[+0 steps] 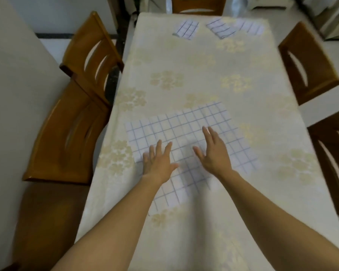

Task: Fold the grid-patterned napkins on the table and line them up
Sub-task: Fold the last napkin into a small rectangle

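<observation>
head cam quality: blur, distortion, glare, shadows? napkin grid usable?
Head view: soft overall, probably motion blur; folded napkins at the far end and the right-side chairs smear most. Head view: wide-angle distortion bows the table edges. Head view: even light, no glare, faint shadow beside the left hand and right hand on the spread napkin; grid readable.

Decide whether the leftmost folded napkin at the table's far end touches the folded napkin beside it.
Apart. The head view shows a strip of bare tablecloth between the leftmost folded napkin and the middle folded napkin.
</observation>
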A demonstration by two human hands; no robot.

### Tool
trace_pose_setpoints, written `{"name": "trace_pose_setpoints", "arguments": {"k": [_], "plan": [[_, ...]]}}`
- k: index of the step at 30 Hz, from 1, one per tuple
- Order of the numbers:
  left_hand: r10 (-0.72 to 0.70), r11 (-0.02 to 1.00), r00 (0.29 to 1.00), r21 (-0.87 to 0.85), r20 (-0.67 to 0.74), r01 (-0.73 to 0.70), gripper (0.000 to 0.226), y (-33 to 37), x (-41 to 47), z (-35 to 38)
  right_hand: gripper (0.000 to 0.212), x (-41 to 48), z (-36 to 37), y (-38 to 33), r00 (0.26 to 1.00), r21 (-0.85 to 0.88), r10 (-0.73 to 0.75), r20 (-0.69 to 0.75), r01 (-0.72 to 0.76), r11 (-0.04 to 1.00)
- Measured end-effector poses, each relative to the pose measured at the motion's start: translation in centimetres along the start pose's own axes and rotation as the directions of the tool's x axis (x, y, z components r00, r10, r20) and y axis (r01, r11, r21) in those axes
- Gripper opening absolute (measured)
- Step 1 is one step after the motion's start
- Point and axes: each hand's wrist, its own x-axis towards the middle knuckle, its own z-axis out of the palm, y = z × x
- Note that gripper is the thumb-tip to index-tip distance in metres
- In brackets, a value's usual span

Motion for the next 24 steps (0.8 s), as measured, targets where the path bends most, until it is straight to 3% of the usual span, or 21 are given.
{"name": "trace_pose_setpoints", "arguments": {"k": [3,7,16,19,24], "plan": [[-0.054,0.998,0.998,-0.014,0.044,0.055,0.089,1.2,3.3,1.2,0.073,5.3,2.8,2.0,0.993,-0.178,-0.036,0.115,0.056,0.982],[-0.08,0.986,0.995,0.148,0.058,0.071,0.097,1.0,7.1,3.0,0.072,7.5,4.7,5.6,0.983,-0.3,0.04,0.181,0.017,0.954],[0.149,0.954,0.983,0.247,0.108,-0.172,0.115,-0.4,12.1,-0.7,0.075,4.4,4.9,5.5,0.928,-0.267,0.363,0.081,-0.331,0.905],[0.171,0.947,0.984,0.27,0.045,-0.177,0.108,0.0,12.6,-0.9,0.079,3.7,4.5,5.6,0.915,-0.251,0.398,0.064,-0.371,0.894],[0.28,0.947,0.955,0.195,-0.1,-0.257,0.074,2.7,12.0,2.0,0.088,4.6,2.2,8.2,0.863,-0.159,0.491,-0.116,-0.504,0.849]]}}
